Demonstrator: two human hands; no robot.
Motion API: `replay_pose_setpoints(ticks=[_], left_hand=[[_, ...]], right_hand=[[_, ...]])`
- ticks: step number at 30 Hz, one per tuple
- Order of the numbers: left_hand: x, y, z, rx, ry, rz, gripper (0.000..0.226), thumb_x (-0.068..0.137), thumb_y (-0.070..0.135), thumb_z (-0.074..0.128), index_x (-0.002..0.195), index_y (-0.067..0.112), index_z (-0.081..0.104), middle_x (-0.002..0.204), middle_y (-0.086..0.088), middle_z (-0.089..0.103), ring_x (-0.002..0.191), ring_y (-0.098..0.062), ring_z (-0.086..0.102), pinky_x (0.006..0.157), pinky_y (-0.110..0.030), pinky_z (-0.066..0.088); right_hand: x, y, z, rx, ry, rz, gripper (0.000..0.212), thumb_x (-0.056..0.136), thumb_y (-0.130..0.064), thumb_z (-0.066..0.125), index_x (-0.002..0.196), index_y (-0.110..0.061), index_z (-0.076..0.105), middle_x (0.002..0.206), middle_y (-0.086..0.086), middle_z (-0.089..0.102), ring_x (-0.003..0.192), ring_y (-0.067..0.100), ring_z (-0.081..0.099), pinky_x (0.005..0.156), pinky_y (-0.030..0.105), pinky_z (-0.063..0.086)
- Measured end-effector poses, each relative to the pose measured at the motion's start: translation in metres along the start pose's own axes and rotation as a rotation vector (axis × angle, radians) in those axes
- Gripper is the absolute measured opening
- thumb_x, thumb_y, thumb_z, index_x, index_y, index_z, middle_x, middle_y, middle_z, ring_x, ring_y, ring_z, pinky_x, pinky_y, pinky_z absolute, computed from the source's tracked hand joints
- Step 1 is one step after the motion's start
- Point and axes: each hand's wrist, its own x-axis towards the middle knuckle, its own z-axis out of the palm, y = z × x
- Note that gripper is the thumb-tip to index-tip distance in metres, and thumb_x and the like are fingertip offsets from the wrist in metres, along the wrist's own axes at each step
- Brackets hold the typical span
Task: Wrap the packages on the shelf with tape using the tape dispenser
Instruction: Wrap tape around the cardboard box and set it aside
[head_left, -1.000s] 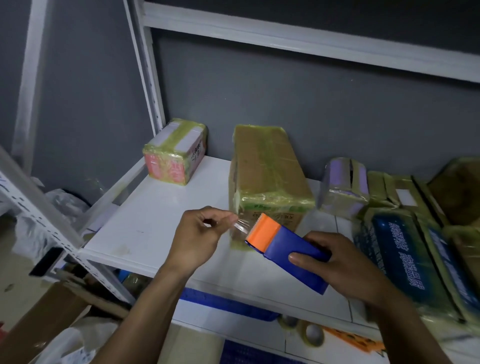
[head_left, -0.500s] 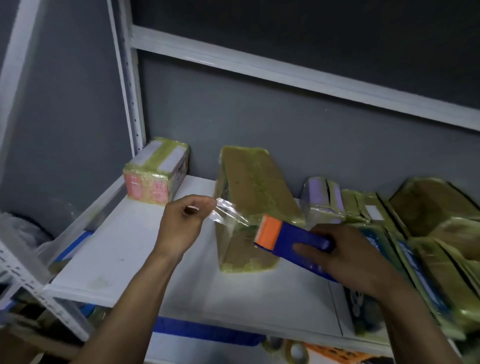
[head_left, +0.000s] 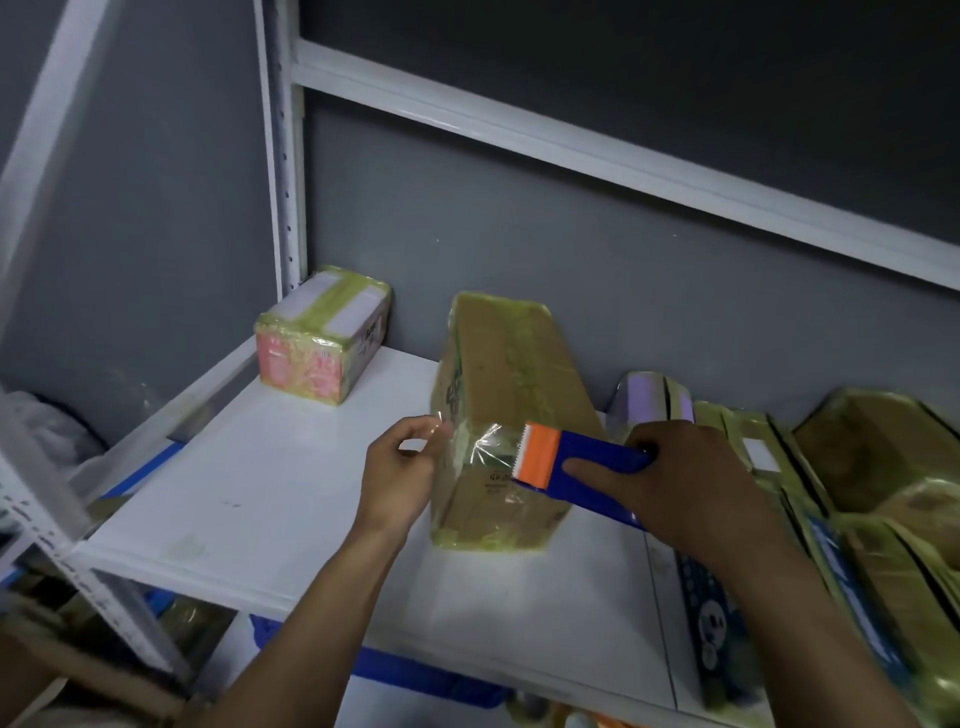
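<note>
A tall brown carton (head_left: 509, 395) wrapped in yellowish tape stands in the middle of the white shelf (head_left: 260, 509). My right hand (head_left: 691, 483) grips a blue tape dispenser with an orange toothed head (head_left: 566, 467), held against the carton's front face. My left hand (head_left: 402, 475) pinches the free end of the clear tape (head_left: 485, 441) at the carton's left front edge. The tape stretches between my fingers and the dispenser's teeth.
A small pink and white taped box (head_left: 324, 345) sits at the back left by the shelf post. A lilac box (head_left: 652, 402) and several taped packages (head_left: 878, 499) crowd the right side. Blue items lie on the level below (head_left: 431, 675).
Both hands have moved up to the brown carton. The dispenser went from in front of it to against its face, and the tape strip between my hands is now shorter.
</note>
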Motion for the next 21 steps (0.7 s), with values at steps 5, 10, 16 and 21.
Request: replay_pose_setpoints(ticks=[5,10,16,21], left_hand=[[-0.004,-0.005,0.005,0.042,-0.044,-0.06,0.03,0.091,0.036,0.075,0.118,0.046,0.065,0.105,0.023,0.063,0.086,0.004,0.064,0.065,-0.002,0.043],[-0.017,-0.017,0.008,0.08,0.109,0.302,0.021,0.099,0.019,0.064,0.117,0.029,0.071,0.12,0.014,0.059,0.106,-0.007,0.062,0.085,-0.011,0.047],[-0.029,-0.027,0.025,0.093,-0.34,0.252,0.054,0.103,0.046,0.046,0.154,0.03,0.039,0.153,0.017,0.047,0.143,-0.001,0.038,0.114,-0.02,0.037],[-0.017,-0.045,0.009,0.22,-0.405,0.31,0.05,0.108,0.048,0.037,0.156,0.037,0.033,0.157,0.02,0.04,0.145,0.001,0.035,0.118,-0.034,0.037]], right_hand=[[0.011,-0.005,0.003,-0.107,-0.02,-0.003,0.063,0.068,-0.091,0.058,0.067,-0.028,0.053,0.068,-0.01,0.055,0.061,0.001,0.051,0.05,0.018,0.031],[0.015,-0.002,0.004,-0.095,-0.017,0.018,0.063,0.066,-0.091,0.059,0.066,-0.028,0.051,0.07,-0.007,0.058,0.064,0.004,0.055,0.052,0.02,0.035],[0.016,-0.002,0.005,-0.106,-0.033,0.035,0.063,0.066,-0.09,0.059,0.062,-0.028,0.046,0.068,-0.007,0.055,0.063,0.004,0.052,0.052,0.021,0.032],[0.013,0.002,0.006,-0.058,-0.019,0.044,0.064,0.068,-0.086,0.065,0.059,-0.028,0.041,0.061,-0.007,0.049,0.058,0.006,0.049,0.052,0.022,0.03]])
